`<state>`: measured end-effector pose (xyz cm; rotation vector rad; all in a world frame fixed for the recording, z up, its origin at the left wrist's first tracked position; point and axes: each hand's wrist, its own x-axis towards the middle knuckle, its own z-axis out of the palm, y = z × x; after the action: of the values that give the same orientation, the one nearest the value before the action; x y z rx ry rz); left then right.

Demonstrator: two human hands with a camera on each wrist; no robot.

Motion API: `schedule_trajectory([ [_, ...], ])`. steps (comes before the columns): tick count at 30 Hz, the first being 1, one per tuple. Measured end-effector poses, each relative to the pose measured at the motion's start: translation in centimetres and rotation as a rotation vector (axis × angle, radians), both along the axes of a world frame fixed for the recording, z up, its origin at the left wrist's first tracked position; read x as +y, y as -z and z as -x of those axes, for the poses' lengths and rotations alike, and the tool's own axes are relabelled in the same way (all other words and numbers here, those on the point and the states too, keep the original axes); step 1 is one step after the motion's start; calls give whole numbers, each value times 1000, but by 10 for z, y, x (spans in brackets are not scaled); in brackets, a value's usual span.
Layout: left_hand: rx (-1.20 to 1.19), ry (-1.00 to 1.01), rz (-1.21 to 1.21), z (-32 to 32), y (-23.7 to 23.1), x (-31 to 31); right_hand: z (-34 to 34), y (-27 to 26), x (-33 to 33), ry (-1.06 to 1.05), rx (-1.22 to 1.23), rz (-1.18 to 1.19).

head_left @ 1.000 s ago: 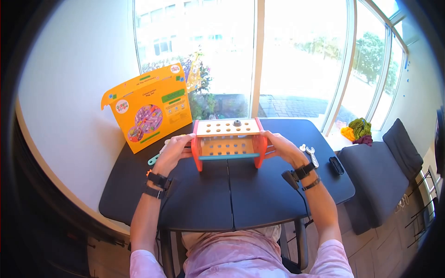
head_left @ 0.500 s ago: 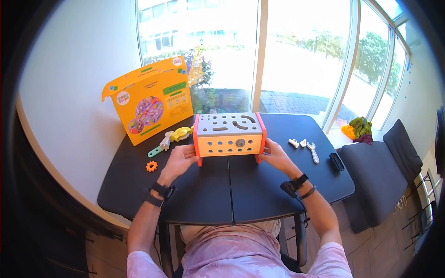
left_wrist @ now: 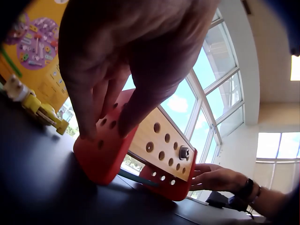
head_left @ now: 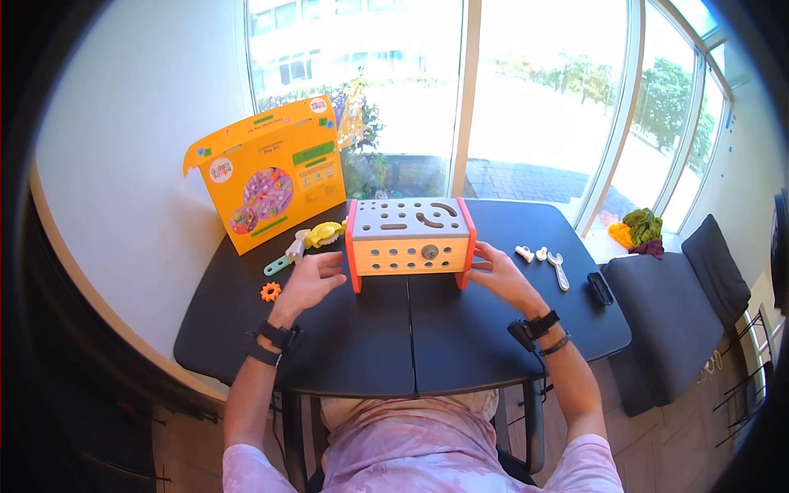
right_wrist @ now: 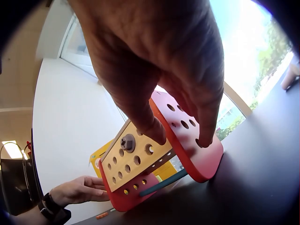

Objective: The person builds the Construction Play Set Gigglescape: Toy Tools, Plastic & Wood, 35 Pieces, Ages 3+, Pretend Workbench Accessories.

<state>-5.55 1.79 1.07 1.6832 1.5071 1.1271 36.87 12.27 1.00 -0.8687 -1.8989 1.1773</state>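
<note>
A toy workbench (head_left: 410, 255) with a grey slotted top, wooden front and red side panels stands upright on the black table. A grey bolt head (head_left: 430, 251) sits in one hole of its front. My left hand (head_left: 310, 286) is beside the left red panel (left_wrist: 105, 140), fingers relaxed and thumb spread. At the other end, my right hand (head_left: 504, 278) has its fingertips right at the right red panel (right_wrist: 187, 136), without curling round it. Neither hand holds anything.
Left of the workbench lie a yellow toy saw (head_left: 325, 233), a teal-handled tool (head_left: 278, 265) and an orange gear (head_left: 270, 292). An orange box (head_left: 271, 177) stands behind them. On the right are a white toy wrench (head_left: 558, 271), small white pieces (head_left: 524, 253) and a black object (head_left: 600, 288).
The workbench has turned so its grey top faces up and the wooden front faces me, and it was set down. Both hands have loosened from its side panels.
</note>
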Motion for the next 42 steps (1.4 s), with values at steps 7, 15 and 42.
schedule_trajectory([
  [7,594,-361,95,69,-21,-31,-33,-2,-2,79,-75,-5],
  [15,901,-541,179,107,2,-50,-52,-6,-6,141,-256,-26],
  [42,-182,-192,65,83,-26,-64,-114,30,74,582,-697,-429],
])
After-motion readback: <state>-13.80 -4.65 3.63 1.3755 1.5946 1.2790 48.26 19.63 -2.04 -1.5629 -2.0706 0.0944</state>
